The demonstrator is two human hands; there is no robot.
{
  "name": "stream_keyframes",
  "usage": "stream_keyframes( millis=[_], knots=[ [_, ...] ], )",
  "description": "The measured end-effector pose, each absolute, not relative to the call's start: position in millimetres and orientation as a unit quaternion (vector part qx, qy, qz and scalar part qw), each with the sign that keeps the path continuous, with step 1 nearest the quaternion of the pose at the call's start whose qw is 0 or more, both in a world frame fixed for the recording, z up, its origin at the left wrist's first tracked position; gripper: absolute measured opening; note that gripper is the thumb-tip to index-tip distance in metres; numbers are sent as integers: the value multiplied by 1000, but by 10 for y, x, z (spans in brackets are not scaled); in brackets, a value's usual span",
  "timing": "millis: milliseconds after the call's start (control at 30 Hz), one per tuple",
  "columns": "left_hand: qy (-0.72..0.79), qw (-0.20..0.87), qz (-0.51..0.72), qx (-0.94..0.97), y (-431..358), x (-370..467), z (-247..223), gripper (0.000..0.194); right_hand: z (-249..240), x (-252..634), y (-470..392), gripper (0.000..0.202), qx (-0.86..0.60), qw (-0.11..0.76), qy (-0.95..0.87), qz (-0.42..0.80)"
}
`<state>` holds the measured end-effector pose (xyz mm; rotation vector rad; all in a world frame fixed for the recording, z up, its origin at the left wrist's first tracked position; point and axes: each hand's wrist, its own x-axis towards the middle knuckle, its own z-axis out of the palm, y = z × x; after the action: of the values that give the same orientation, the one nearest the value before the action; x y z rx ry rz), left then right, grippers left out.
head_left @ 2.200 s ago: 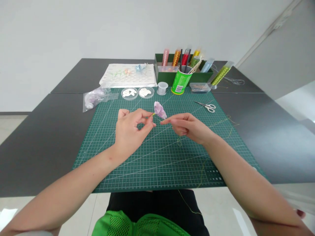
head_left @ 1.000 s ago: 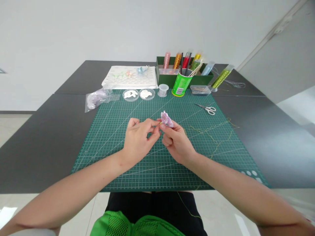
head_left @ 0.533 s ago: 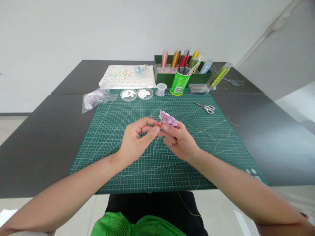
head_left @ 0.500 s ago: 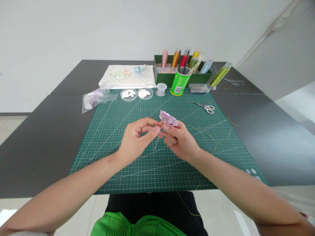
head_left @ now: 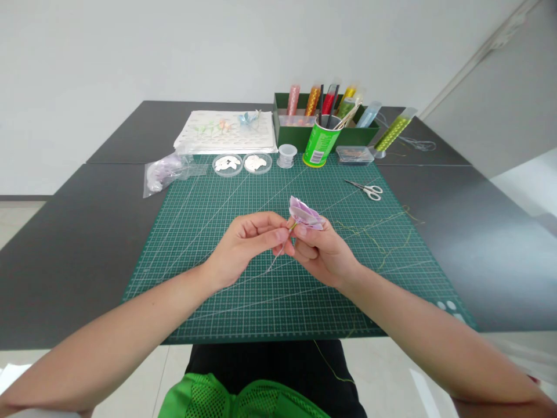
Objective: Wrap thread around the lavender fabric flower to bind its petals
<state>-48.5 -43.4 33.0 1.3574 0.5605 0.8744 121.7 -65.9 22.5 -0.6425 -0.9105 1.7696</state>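
Note:
A pale purple artificial flower [head_left: 305,213] is held above the middle of the green cutting mat [head_left: 209,232]. My right hand [head_left: 324,249] is closed around its base, thumb pressed just under the petals. With thumb and fingertips together, my left hand [head_left: 252,244] pinches the stem [head_left: 292,227], which looks yellow-green close to the petals. Below the fingers a thin pale wire or thread end [head_left: 275,261] hangs down to the left. The exact contact of the left fingertips is partly hidden.
White-handled scissors [head_left: 369,190] and loose yellow-green thread [head_left: 369,232] lie on the right. Behind stand two dishes of white pieces [head_left: 227,164], a clear spool [head_left: 286,155], a green can [head_left: 321,145], a dark green box [head_left: 293,138] and a plastic bag [head_left: 163,174].
Both hands have shifted slightly right with the flower, which is tilted a little differently. More of the stem's yellow-green part shows, and the pale tail slants further left.

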Motion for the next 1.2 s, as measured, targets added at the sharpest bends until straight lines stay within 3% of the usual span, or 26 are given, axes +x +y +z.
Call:
stream_keyframes(
  millis=[200,667,900,1200],
  knots=[
    [240,659,379,604,-432,-491,345,28,206,1228,-651,27,-238,496,-386,740],
    [210,756,360,504,-417,-487,324,8,177,1260,-610,23,-217,512,-400,728],
    [213,762,356,498,-382,-500,279,10,145,1255,-608,16,-193,517,-390,737],
    [221,788,349,456,-406,-478,318,18,119,1267,-603,23,-225,488,-387,750]
  ],
)
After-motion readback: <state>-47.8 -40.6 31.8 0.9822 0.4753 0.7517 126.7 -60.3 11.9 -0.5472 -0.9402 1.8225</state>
